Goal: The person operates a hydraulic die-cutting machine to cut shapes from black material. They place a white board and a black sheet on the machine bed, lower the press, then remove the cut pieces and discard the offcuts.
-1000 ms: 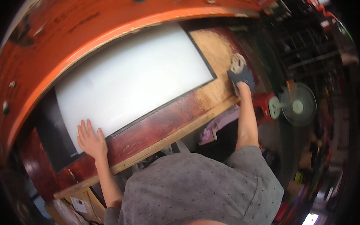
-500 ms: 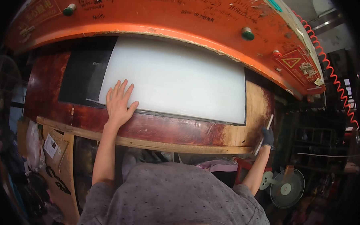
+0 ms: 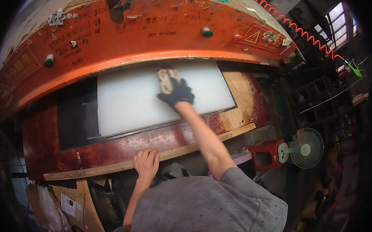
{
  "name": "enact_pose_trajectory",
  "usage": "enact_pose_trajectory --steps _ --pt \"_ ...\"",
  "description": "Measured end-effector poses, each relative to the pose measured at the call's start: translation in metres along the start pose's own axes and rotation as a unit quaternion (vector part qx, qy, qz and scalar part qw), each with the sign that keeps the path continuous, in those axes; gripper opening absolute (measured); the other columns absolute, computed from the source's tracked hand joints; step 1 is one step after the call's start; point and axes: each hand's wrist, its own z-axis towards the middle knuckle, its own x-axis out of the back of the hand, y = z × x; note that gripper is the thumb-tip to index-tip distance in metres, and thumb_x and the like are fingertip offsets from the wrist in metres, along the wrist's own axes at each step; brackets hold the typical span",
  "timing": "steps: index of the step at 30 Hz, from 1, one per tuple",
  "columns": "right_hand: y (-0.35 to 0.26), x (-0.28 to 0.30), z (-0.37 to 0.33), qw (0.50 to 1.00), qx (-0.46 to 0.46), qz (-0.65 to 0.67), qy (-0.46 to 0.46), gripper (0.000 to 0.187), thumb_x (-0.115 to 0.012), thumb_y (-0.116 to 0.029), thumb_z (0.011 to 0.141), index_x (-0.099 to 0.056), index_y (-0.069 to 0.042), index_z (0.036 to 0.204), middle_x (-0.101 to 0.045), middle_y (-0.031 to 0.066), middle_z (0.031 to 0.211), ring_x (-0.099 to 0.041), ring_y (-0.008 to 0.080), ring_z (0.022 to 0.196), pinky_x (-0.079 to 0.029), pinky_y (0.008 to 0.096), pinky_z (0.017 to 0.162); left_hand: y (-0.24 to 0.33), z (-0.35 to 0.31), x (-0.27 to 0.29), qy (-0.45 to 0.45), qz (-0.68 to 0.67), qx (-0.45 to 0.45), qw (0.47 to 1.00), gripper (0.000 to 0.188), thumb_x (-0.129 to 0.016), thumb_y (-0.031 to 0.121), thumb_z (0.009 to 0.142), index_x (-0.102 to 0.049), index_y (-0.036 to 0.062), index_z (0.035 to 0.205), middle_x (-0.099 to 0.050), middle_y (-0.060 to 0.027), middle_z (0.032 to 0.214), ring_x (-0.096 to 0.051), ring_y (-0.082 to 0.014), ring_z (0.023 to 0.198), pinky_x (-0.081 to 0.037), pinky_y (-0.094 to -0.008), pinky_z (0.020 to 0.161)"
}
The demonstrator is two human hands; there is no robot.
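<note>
My right hand (image 3: pixel 177 93), in a dark glove, reaches over the white board (image 3: pixel 127 102). It grips a small tan flat piece with dark curved outlines (image 3: pixel 166 80), which lies on or just above the board. Motion blurs the piece, and the glove covers part of it, so its kind does not show. My bare left hand (image 3: pixel 146 162) rests on the table's wooden front edge (image 3: pixel 109 168). Its fingers lie loosely stretched over the wood, holding nothing.
An orange machine beam (image 3: pixel 149 45) with green knobs spans the table behind the board. Left of the board lies a black sheet (image 3: pixel 76 120). A red stool (image 3: pixel 264 154) and a fan (image 3: pixel 307 148) stand at the right. A red coiled hose (image 3: pixel 292 26) hangs at the upper right.
My right hand has swung from the table's right end to over the white board, bringing the flat piece. The left hand has left the board for the front edge. The view has shifted.
</note>
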Motion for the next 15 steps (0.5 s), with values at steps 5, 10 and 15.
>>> enact_pose_trajectory --steps 5,10,15 --pt "0.038 -0.033 0.041 0.989 0.049 0.096 -0.104 0.082 -0.063 -0.062 0.067 -0.045 -0.018 0.134 -0.051 0.015 0.126 -0.051 0.0345 0.112 -0.042 0.0418 0.095 -0.006 0.008 -0.004 0.043 0.009 -0.014 0.999 0.014 -0.068 0.019 0.072 -0.068 0.015 0.086 -0.061 0.0013 0.088 -0.057 -0.0194 0.082 -0.041 -0.034 0.067" --pt "0.167 0.023 0.086 0.92 -0.171 0.325 0.136 0.03 -0.066 -0.032 0.08 -0.066 -0.006 0.094 -0.063 0.0024 0.069 -0.054 0.0113 0.059 -0.045 0.0284 0.058 -0.006 0.02 -0.007 0.05 0.008 -0.018 0.999 0.014 -0.069 0.021 0.07 -0.068 0.0155 0.083 -0.062 0.0027 0.086 -0.058 -0.018 0.078 -0.042 -0.0326 0.064" --pt "0.194 0.095 0.129 0.887 -0.048 0.266 0.373 0.039 -0.071 -0.03 0.076 -0.065 0.0 0.1 -0.068 0.0102 0.084 -0.062 0.0174 0.077 -0.049 0.0306 0.073 -0.008 0.036 -0.009 0.055 0.02 -0.014 0.998 0.016 -0.071 0.023 0.066 -0.067 0.0158 0.08 -0.061 0.0035 0.083 -0.058 -0.0181 0.075 -0.043 -0.0331 0.061"
